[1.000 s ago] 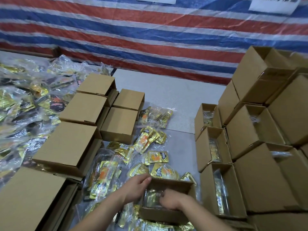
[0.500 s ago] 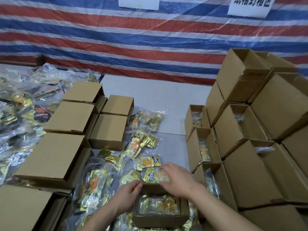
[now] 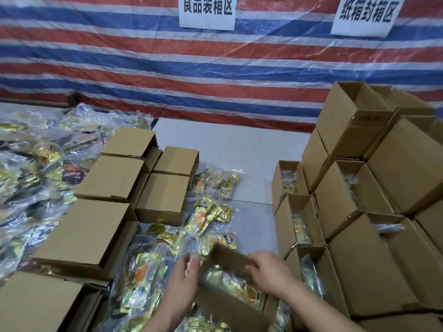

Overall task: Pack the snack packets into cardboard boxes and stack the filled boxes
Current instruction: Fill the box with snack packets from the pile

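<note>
A: Cardboard box (image 3: 230,281) now tilted and lifted off the desk (image 3: 230,149), low centre; earlier flat.
B: Fingers?
A: Right hand (image 3: 268,274) curls over the far wall, left hand (image 3: 184,281) flat against the side. Gold snack packets (image 3: 230,283) inside.

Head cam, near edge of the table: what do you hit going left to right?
Closed cardboard box → bagged snack packets → left hand → tilted box with packets inside → right hand → stacked open boxes.
</note>
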### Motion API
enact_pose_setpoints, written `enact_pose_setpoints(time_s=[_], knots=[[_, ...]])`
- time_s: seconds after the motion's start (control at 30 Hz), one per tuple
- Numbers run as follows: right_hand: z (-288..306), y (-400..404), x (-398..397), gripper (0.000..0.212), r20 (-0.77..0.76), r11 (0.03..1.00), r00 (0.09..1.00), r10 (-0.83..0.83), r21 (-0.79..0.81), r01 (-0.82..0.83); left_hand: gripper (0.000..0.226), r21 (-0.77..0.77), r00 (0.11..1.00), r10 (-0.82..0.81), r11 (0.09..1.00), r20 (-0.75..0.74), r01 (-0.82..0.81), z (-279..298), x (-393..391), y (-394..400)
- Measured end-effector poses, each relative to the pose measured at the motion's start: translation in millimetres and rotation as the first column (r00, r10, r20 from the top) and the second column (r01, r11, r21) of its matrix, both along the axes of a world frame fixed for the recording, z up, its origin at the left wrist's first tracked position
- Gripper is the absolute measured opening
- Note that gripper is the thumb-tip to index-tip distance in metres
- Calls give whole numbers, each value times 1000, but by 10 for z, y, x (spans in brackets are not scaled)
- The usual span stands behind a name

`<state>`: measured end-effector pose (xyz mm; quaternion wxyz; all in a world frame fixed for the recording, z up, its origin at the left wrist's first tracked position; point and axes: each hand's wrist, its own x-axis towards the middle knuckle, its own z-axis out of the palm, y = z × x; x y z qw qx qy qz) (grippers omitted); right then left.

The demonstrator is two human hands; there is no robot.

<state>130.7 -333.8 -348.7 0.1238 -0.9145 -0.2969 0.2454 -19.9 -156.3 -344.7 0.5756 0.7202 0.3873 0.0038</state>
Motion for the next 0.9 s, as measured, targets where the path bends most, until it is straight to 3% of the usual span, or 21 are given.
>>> enact_pose_setpoints(time_s=[0.1, 0.2, 0.4, 0.53, 0.67, 0.77, 0.9], knots=[[177, 11, 123, 20, 21, 973, 977, -212, 102, 209, 91, -86, 995, 14, 996, 102, -5, 264, 169, -132], [336, 95, 235, 18, 38, 919, 931, -363, 181, 351, 96, -132, 984, -68, 987, 164, 90, 426, 460, -328], [539, 188, 337, 23, 34, 842, 862, -505, 240, 484, 63, -99, 983, -115, 987, 142, 129, 515, 1053, -493], [691, 126, 498, 23, 8, 811, 842, -539, 273, 517, 59, -46, 977, -183, 981, 114, 189, 645, 1378, -451], [971, 38, 884, 11, 81, 814, 838, -539, 307, 494, 54, 19, 948, -284, 959, 147, 284, 864, 1906, -436], [1223, 8, 1264, 25, 148, 802, 820, -552, 365, 474, 42, 8, 947, -279, 960, 161, 281, 1030, 2420, -418], [1485, 0, 1801, 27, 289, 808, 767, -573, 360, 467, 31, 2, 929, -317, 946, 189, 323, 1196, 3044, -446]])
